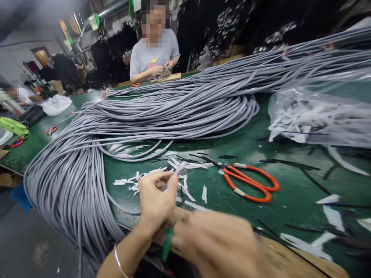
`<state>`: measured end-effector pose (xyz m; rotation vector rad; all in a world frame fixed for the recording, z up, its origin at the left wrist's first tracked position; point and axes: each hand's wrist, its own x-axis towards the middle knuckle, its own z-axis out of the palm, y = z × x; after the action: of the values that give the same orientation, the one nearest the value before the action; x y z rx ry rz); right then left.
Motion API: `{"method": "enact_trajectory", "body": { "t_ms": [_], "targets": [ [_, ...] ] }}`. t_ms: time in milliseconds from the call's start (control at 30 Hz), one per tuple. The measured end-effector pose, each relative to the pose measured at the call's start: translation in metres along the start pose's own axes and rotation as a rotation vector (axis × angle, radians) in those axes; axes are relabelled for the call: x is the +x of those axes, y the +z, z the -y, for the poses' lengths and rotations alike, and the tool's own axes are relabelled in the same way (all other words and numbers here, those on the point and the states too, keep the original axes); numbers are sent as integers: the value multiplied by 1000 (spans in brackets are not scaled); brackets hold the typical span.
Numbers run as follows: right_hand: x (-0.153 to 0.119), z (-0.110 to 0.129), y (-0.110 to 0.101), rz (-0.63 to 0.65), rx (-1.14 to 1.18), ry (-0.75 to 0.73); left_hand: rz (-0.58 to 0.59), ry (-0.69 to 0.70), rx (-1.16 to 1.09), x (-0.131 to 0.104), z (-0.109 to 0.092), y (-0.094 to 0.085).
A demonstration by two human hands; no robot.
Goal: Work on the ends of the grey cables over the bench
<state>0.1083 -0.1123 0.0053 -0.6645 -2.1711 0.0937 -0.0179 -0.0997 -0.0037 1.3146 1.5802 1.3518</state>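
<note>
Left fingers (173, 188): you are pinching what looks like a grey cable's (129, 212) end.
Cable: running in from your left along the bench (292, 200) edge, its long axis pointing into those nearer fingers.
Right hand (218, 239): blurring just beside; you cannot tell its grip.
Writing: nothing is showing legibly.

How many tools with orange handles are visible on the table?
4: scissors at centre-right, one tool at left, another nearer the left edge, one before the person opposite. Cables may hide more.
</note>
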Motion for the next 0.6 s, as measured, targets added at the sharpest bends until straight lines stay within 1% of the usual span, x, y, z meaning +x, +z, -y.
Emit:
{"method": "enact_trajectory", "body": {
  "t_ms": [33,67,100,167,233,367,467,600],
  "targets": [
    [1,-3,-1,-28,-12,49,-6,14,-17,0,0,0],
    [2,-8,-2,-103,-85,135,-14,35,-37,0,0,-1],
    [4,-13,-3,-145,-179,209,-25,63,-57,-1,-1,-2],
    [6,-23,-4,-180,-305,255,-49,131,-76,-3,-3,-3],
    [7,-28,-4,-177,-336,242,-66,205,-68,-5,-5,-4],
    [6,-25,-2,-181,-282,214,-67,299,-2,-8,-5,-3],
    [6,-23,-3,-174,-266,220,-61,336,45,-9,-4,-2],
    [7,-23,-5,-160,-210,256,-67,350,96,-10,-3,-3]
  ]
}}
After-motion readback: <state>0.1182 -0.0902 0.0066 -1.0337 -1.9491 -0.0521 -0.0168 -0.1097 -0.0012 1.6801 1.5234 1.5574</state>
